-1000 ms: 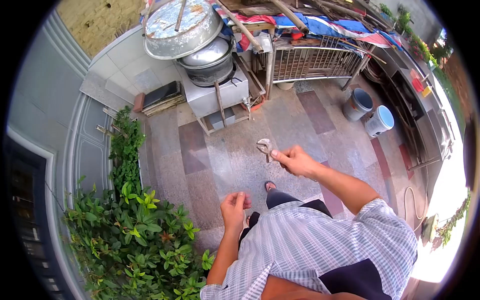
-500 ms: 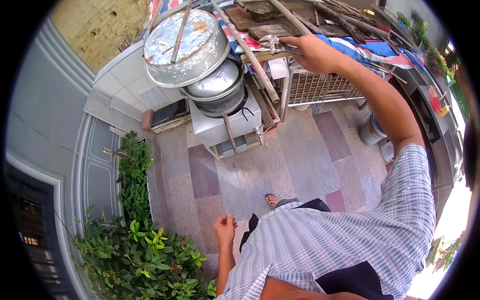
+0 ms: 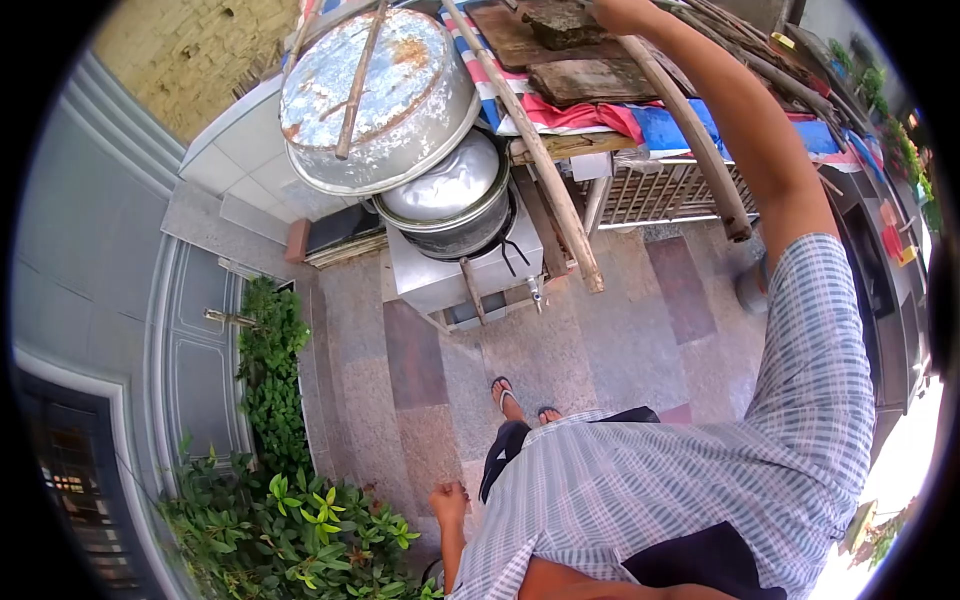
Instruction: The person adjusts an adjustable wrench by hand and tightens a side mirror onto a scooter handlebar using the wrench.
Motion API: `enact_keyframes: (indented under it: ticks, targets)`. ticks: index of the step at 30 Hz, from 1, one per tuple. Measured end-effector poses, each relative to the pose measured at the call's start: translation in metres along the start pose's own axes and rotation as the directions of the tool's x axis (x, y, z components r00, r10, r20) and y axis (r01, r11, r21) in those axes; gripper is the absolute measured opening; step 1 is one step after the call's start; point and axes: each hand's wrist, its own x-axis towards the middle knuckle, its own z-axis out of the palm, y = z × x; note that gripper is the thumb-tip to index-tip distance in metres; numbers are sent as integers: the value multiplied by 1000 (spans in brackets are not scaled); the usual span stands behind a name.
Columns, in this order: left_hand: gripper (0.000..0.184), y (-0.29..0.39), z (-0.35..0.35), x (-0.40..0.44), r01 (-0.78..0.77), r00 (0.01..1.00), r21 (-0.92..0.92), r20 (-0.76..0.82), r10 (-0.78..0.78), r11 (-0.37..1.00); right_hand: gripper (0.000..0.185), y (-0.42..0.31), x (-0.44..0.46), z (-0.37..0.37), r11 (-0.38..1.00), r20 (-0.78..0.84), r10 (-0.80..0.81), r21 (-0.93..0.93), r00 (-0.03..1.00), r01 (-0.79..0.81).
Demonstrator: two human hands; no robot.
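My right hand (image 3: 622,14) reaches up to the top edge of the view, over the wood pile, near a dark flat piece of wood (image 3: 565,28). Its fingers are mostly cut off by the frame, and no wrench shows now. Low beside my body, my left hand (image 3: 449,498) hangs with its fingers curled, close to the green bush. Below my right forearm a long curved wooden pole (image 3: 690,135) sticks out from the pile. Another pole (image 3: 540,160) slants beside the large metal basin (image 3: 375,100).
A black pot (image 3: 455,225) with a silver lid stands on a metal stove (image 3: 420,275). The bush (image 3: 290,530) grows at lower left. Under the pile is a barred cage (image 3: 660,192). A bucket (image 3: 752,290) is partly hidden by my arm.
My right hand has risen from in front of my body, with the wrench, to above the wood pile. My left hand has moved lower. I stand closer to the stove and pile.
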Motion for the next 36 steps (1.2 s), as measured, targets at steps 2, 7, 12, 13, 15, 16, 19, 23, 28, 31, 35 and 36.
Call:
enact_keyframes:
  ticks: [2,7,12,13,15,16,19,23,28,31,35,36]
  targets:
    - [17,9,-8,16,-9,1000,42,0,9,999,27,0,10,25,984,-186,166,98,968,-150]
    - [17,54,7,81,-91,995,-27,30,91,996,22,12,58,84,982,-109,189,8,976,-189]
    - [19,128,11,97,-150,989,17,15,150,989,18,-4,80,100,954,-41,300,41,953,-298]
    - [19,137,8,99,-174,985,80,23,173,981,17,-18,72,81,946,-94,324,63,941,-319]
    - [19,134,4,109,-516,854,245,84,513,821,12,-13,69,88,932,-204,362,81,910,-353]
    - [20,140,6,112,-525,849,245,89,521,815,13,3,73,106,962,-39,271,-30,962,-273]
    - [21,215,17,94,-222,975,110,57,216,969,17,27,86,118,975,283,188,-167,940,-145]
    - [23,260,39,114,-409,908,-48,77,411,911,19,-27,45,42,937,58,342,52,938,-345]
    - [20,436,69,40,-574,720,-393,174,671,718,25,-90,0,-3,969,-134,144,219,981,-112]
    - [26,518,87,-11,-586,580,-593,168,797,551,31,-159,-58,-69,862,-84,-10,504,996,51]
    - [29,567,95,-73,-343,565,-847,158,810,405,28,-213,-135,-116,659,31,-208,744,978,116]
    - [28,565,95,-83,-286,559,-884,159,814,369,30,-220,-154,-119,638,4,-263,751,965,171]
